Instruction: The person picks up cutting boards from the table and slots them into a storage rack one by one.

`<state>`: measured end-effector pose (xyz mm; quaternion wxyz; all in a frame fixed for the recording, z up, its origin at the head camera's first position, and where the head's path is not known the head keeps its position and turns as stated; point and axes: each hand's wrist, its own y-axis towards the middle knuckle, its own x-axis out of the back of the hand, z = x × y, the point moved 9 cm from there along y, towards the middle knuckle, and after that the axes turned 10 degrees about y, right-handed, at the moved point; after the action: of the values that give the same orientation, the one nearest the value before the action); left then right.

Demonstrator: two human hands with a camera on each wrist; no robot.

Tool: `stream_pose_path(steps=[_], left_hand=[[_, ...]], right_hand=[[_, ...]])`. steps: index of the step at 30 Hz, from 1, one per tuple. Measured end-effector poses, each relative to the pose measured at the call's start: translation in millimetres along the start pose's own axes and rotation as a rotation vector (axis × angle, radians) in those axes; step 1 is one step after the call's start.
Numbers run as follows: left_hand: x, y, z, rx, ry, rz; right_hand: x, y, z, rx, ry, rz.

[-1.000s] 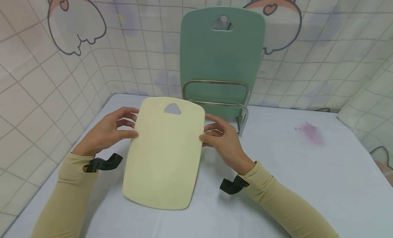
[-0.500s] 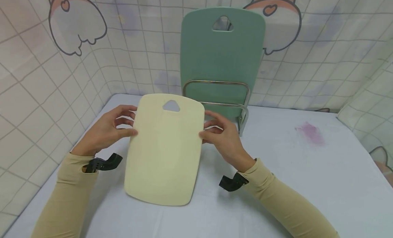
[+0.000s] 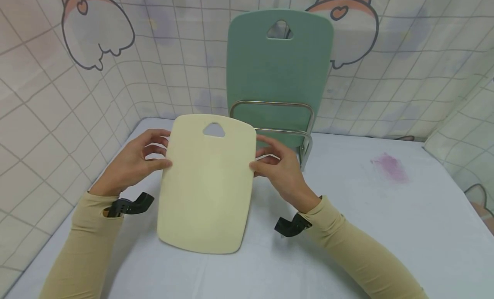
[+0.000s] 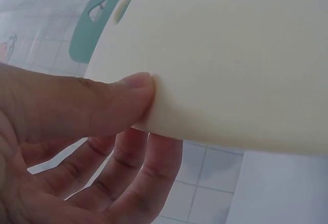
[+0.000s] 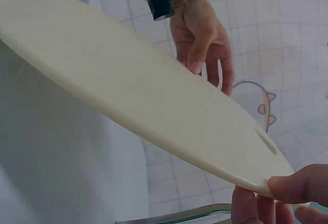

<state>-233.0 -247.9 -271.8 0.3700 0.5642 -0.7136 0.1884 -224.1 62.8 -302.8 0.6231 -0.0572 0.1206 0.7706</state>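
Observation:
A cream cutting board (image 3: 206,187) with a rounded triangular handle hole leans tilted between both hands, its hole end raised and farther away. My left hand (image 3: 133,161) pinches its left edge, thumb on the front face and fingers behind, as the left wrist view confirms. On the opposite edge, my right hand (image 3: 279,170) pinches the board the same way; its fingers (image 5: 245,203) show under the rim in the right wrist view. Behind the board, a green cutting board (image 3: 278,67) stands upright in a metal wire rack (image 3: 305,149), whose lower left part is hidden.
White cloth covers the table (image 3: 366,230), with a pink stain (image 3: 390,167) at the right. A grid-patterned curtain (image 3: 173,54) with cartoon animals hangs behind and at the sides. A thin dark cable (image 3: 478,187) shows at the far right.
Both hands have raised the cream cutting board slightly and moved it a little away from me, toward the rack. Its lower edge has shifted up in view. The green board stays put.

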Motion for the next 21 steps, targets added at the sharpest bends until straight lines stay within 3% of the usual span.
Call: stream_pose_path(steps=[8, 17, 21], left_hand=[[2.4, -1.6, -2.9, -0.006, -0.013, -0.019], [4.9, -2.0, -5.2, 0.041, -0.020, -0.045], [7.3, -2.5, -8.5, 0.006, -0.027, -0.071]], right_hand=[[-2.5, 1.8, 2.7, 0.010, 0.008, 0.003], [-5.1, 4.2, 8.9, 0.036, -0.011, 0.005], [-5.4, 6.1, 11.2, 0.045, -0.027, 0.006]])
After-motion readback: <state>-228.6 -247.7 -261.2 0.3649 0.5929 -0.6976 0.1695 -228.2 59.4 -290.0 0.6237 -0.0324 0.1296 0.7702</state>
